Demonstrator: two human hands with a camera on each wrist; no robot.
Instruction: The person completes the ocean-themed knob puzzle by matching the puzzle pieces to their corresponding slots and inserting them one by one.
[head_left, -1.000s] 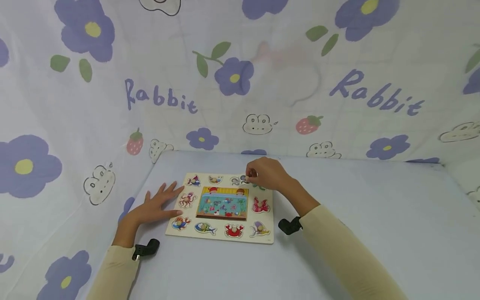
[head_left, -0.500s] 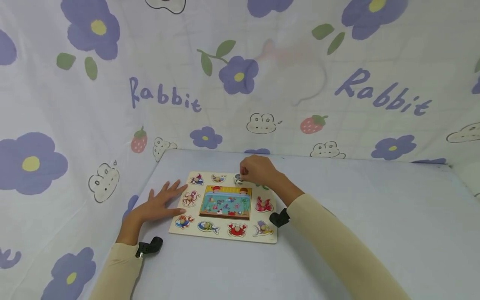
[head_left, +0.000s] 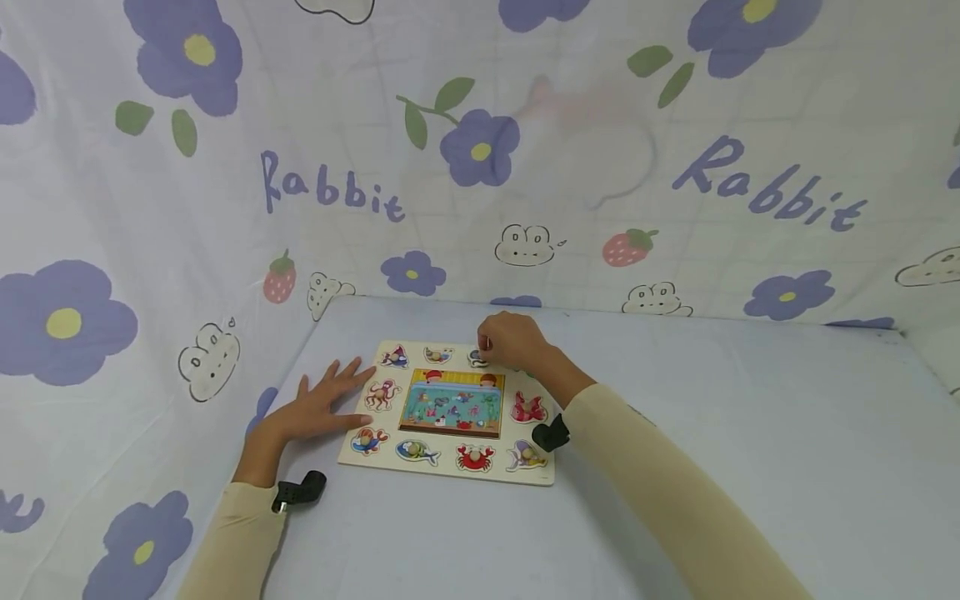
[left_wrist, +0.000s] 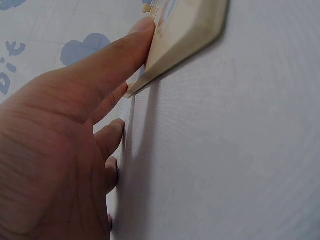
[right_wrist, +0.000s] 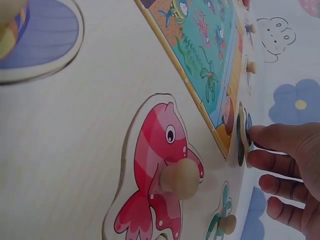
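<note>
A wooden knob puzzle board [head_left: 447, 457] lies on the table, its sea-animal pieces set around a central aquarium picture [head_left: 453, 404]. At the board's far edge my right hand [head_left: 513, 340] pinches a small puzzle piece [right_wrist: 244, 136] between thumb and index finger. In the right wrist view that piece stands slightly tilted over its dark recess; the fingers cover its knob. My left hand [head_left: 311, 412] has its fingers spread, the thumb touching the board's left edge, as the left wrist view also shows.
Nearest the right hand are a pink fish piece [right_wrist: 160, 165] and a green piece [right_wrist: 220, 217], each with a wooden knob. A crab piece [head_left: 475, 457] sits along the near side. A flower-printed cloth [head_left: 585, 167] rises behind the pale table [head_left: 712, 433].
My right hand has moved slightly left with the puzzle piece, bringing it over the grey recess that showed beside it earlier. The left hand stays at the board; the head view has shifted slightly.
</note>
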